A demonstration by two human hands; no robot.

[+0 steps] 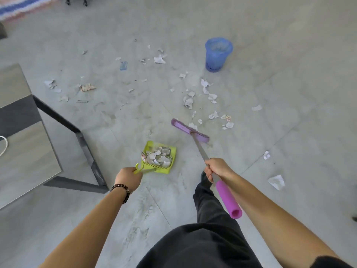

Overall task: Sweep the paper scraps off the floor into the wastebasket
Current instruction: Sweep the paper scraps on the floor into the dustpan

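Home or office room, grey tiled floor [289, 89], wood-topped table [21, 147], striped rug [21, 7]

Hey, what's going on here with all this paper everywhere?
Someone is sweeping up. The right hand grips the broom; the left hand holds a dustpan already loaded with scraps. Many more lie scattered on the floor, and the wastebasket stands upright beyond them.

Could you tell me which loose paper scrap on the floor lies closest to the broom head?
The white scrap just beyond the far edge of the purple broom head; every other lies clearly farther off.
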